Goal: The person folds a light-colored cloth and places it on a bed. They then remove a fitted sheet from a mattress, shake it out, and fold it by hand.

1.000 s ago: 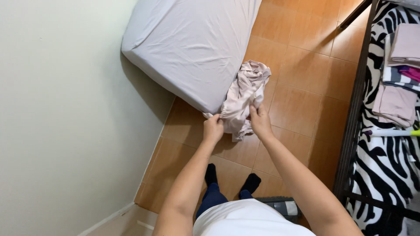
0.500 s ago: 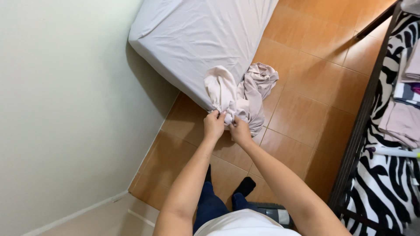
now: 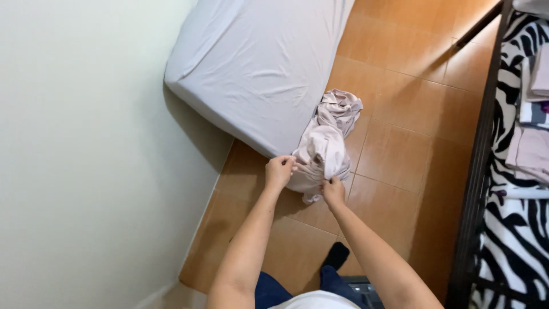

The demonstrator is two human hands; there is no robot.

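Here, the left hand [image 3: 279, 171] and right hand [image 3: 333, 191] each pinch a crumpled pale pink cloth [image 3: 325, 146] beside the grey-sheeted mattress [image 3: 257, 63], above the orange tiled floor [image 3: 412, 143].

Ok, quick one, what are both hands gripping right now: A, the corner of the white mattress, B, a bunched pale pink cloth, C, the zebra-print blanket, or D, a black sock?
B: the left hand and the right hand both pinch the bunched pale pink cloth, which hangs in front of the white mattress; the zebra-print blanket lies off to the right, untouched.
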